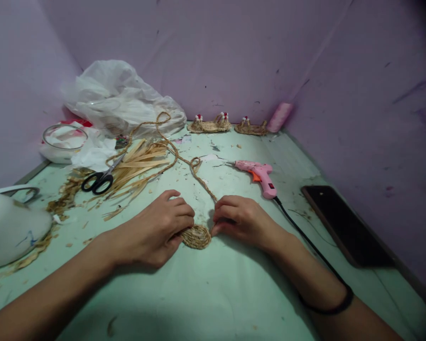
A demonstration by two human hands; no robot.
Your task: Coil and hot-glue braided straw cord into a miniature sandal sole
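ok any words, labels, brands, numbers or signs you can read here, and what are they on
No text can be read anywhere in this picture.
Blue marks on the rounded white object at the left edge: no legible letters.
Small red switch on the pink plastic glue gun: any marking is too small to read.
Flat, dark phone: no lettering visible.
Oval coil of tan braided cord: none seen.

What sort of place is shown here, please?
Probably a small craft workspace: a pink plastic glue gun, black-handled metal scissors and a coiled brown braided-fibre oval share a pale green tabletop.
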